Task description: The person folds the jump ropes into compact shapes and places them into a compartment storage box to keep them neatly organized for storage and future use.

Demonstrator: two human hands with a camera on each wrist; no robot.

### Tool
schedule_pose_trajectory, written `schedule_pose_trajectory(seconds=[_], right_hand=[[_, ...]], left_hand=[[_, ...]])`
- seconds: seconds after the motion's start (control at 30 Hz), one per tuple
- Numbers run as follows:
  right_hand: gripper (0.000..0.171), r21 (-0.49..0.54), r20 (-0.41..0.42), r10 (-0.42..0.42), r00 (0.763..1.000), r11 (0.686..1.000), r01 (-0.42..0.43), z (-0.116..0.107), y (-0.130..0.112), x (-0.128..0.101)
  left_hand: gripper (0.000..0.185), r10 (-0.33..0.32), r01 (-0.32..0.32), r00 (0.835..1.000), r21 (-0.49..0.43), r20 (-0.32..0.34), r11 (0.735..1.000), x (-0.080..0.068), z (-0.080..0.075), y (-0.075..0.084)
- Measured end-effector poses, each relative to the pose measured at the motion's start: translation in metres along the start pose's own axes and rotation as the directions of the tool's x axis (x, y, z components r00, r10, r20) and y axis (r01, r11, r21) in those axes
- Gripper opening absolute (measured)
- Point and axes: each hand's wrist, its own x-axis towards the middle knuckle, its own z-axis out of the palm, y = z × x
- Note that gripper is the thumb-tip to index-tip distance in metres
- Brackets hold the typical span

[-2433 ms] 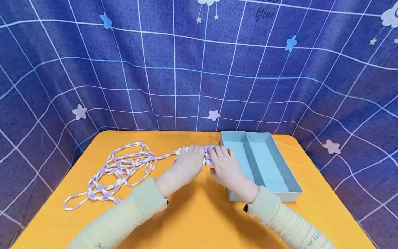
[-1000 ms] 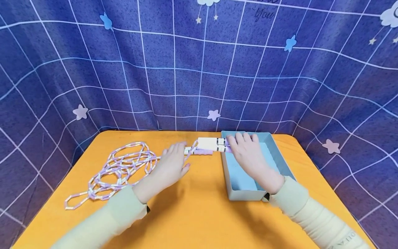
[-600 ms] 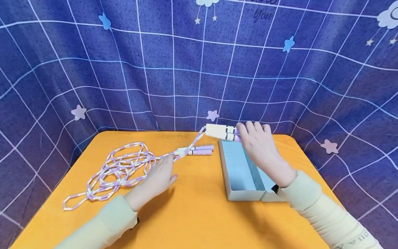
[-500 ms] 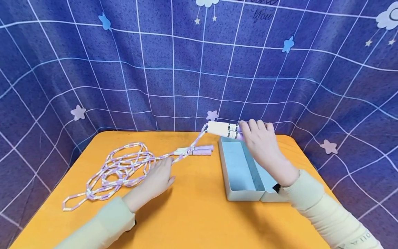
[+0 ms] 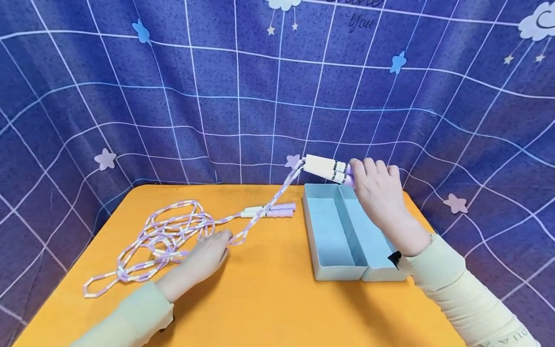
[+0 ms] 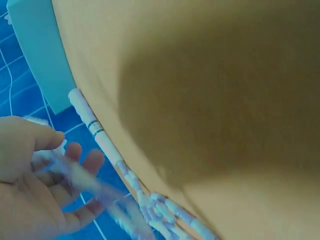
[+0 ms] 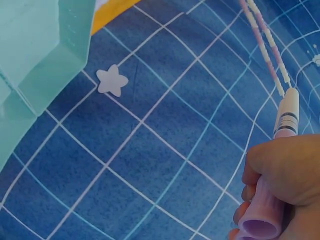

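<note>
- The purple and white beaded skipping rope (image 5: pixel 169 236) lies in a loose pile on the orange worktop (image 5: pixel 269 299), just left of the left hand (image 5: pixel 204 258).
- The left hand rests flat and relaxed on the rope, gripping nothing.
- One purple handle (image 5: pixel 273 211) lies on the worktop between the hands.
- The right hand (image 5: pixel 381 193) grips the other white and purple handle (image 5: pixel 326 168), held up over the far end of the light blue plastic two-part tray (image 5: pixel 334 274).
- This looks like the lifting step; next the handle likely needs lowering into the tray, rope following.

Rope beads (image 6: pixel 107 192) blurred across the left hand (image 6: pixel 30 190); raised handle's (image 5: pixel 326 168) purple end hidden.
</note>
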Motion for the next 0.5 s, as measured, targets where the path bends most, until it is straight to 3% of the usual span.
schedule_pose_trajectory(seconds=[0.23, 0.5], right_hand=[[0.027, -0.001, 0.027, 0.007, 1.000, 1.000, -0.007, 0.005, 0.000, -0.006], [0.024, -0.002, 0.094, -0.022, 0.995, 1.000, 0.023, 0.008, -0.007, -0.013]], left_hand=[[0.007, 0.140, -0.140, 0.990, 0.023, 0.004, 0.990, -0.004, -0.018, 0.000], [0.013, 0.313, -0.304, 0.948, 0.135, -0.052, 0.943, 0.006, -0.061, 0.013]])
